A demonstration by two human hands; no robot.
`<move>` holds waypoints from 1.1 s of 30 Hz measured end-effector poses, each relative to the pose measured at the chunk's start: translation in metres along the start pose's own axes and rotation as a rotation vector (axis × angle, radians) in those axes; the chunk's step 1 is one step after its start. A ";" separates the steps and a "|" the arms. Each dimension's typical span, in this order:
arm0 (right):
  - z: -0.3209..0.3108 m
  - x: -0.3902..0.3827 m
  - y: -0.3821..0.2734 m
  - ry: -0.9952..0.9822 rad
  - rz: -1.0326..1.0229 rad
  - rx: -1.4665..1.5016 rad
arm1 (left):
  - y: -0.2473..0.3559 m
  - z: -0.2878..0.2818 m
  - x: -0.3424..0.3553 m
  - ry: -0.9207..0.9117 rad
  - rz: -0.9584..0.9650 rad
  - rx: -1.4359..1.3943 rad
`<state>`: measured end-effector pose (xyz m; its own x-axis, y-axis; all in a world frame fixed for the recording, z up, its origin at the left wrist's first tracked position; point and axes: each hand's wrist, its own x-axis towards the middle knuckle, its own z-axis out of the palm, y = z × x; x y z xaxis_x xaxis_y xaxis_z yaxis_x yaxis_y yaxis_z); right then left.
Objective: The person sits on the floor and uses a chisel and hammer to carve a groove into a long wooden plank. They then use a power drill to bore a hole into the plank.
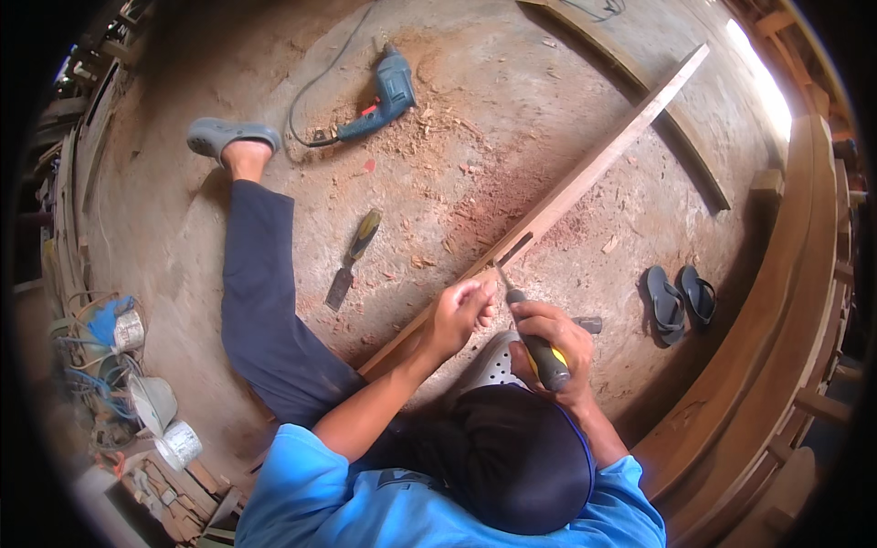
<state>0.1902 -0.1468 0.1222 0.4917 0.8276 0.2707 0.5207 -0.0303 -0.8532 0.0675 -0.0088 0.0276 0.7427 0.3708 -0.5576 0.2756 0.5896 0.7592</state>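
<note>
A long wooden beam (598, 169) runs slantwise across the floor, with a dark narrow slot (517, 248) cut in its face. My right hand (559, 345) is closed round the black and yellow handle of a narrow chisel (513, 290). The blade's thin tip meets the beam at the near end of the slot. Just left of it, my left hand (461, 315) rests over the beam with its fingers curled in; anything inside them is hidden. A wider chisel (352, 258) with a similar handle lies on the floor to the left.
A blue power drill (388, 96) with its cord lies among wood shavings. Another plank (676, 137) passes under the beam's far end. Black flip-flops (665, 306) and long boards (776, 301) are at right; a white cup (178, 445) and cables stand at left. My legs flank the beam.
</note>
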 end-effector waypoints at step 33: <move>0.059 0.045 0.050 0.077 -0.223 0.061 | -0.048 -0.095 -0.034 0.197 0.262 1.063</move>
<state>0.1973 -0.0778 0.0660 0.4225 0.7646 0.4867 0.5804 0.1842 -0.7932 -0.0293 0.0185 -0.0218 0.7707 0.5571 -0.3093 0.5770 -0.4041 0.7098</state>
